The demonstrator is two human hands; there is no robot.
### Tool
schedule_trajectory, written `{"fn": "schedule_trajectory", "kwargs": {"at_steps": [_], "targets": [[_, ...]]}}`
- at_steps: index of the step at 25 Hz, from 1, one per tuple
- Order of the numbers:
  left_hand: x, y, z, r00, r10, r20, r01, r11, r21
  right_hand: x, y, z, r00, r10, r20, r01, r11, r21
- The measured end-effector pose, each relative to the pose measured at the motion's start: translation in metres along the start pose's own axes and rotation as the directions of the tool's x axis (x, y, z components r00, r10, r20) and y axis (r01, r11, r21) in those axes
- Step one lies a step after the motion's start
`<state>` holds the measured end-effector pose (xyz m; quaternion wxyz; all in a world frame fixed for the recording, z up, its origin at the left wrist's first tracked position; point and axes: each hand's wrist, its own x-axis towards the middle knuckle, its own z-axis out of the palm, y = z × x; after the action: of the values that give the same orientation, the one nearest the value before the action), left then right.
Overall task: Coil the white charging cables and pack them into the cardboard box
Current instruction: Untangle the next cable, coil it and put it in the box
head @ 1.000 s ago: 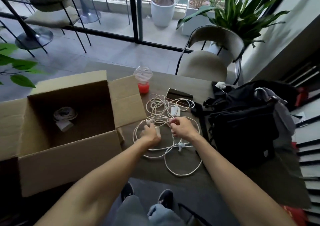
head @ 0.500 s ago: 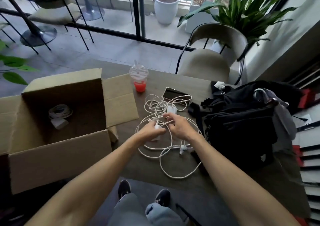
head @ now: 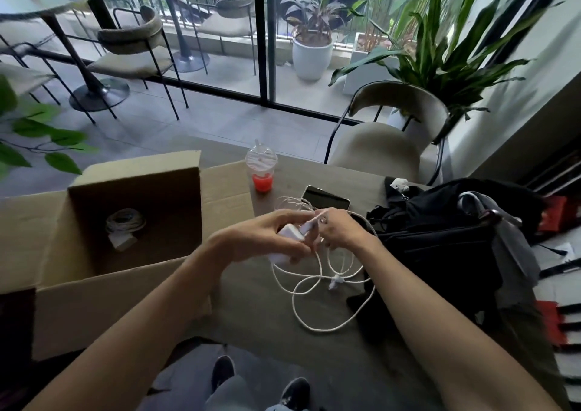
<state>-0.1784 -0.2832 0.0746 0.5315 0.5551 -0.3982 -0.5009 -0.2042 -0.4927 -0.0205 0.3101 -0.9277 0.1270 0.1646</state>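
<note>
I see the left hand (head: 261,237) gripping the white adapter (head: 290,234). The right hand (head: 344,233) pinches its cable (head: 317,330) just beside it (loops trail over the desk (head: 251,310)).

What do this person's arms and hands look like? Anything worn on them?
Both arms are bare as far as the view shows; no sleeves appear. The left hand and right hand wear no gloves, and no watch, bracelet or ring is visible.

On view are one left hand (head: 261,237), one right hand (head: 344,233), one cardboard box (head: 94,310), one coiled cable (head: 124,222), one white adapter (head: 290,233) in hand, one loose cable tangle (head: 314,285), one cup (head: 261,171), one phone (head: 325,198) and one black bag (head: 440,247).
</note>
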Motion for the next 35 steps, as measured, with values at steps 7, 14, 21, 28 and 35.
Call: {"fn": "schedule_trajectory", "kwargs": {"at_steps": [7, 14, 21, 28, 35], "targets": [[0.018, 0.041, -0.015, 0.902, 0.296, -0.315, -0.402, 0.841, -0.362, -0.021, -0.036, -0.022, 0.889, -0.335, -0.314, 0.290, 0.940, -0.180], [0.063, 0.026, -0.048, 0.539, 0.627, -0.563, 0.080, 0.627, 0.775, -0.049, -0.059, -0.053, 0.875, -0.414, -0.252, 0.439, 0.897, 0.050], [0.047, 0.053, -0.056, 0.954, 0.031, -0.297, 0.154, 0.802, 0.577, -0.064, -0.053, -0.108, 0.699, -0.528, -0.483, 0.581, 0.812, -0.047], [0.037, 0.056, -0.020, 0.927, 0.370, -0.068, -0.287, 0.577, -0.764, -0.064, -0.056, -0.072, 0.864, -0.399, -0.306, 0.502, 0.725, 0.472], [0.059, 0.039, -0.031, 0.603, 0.686, -0.407, 0.027, 0.492, 0.870, -0.071, -0.084, -0.088, 0.934, -0.341, -0.107, 0.354, 0.925, 0.142]]}}
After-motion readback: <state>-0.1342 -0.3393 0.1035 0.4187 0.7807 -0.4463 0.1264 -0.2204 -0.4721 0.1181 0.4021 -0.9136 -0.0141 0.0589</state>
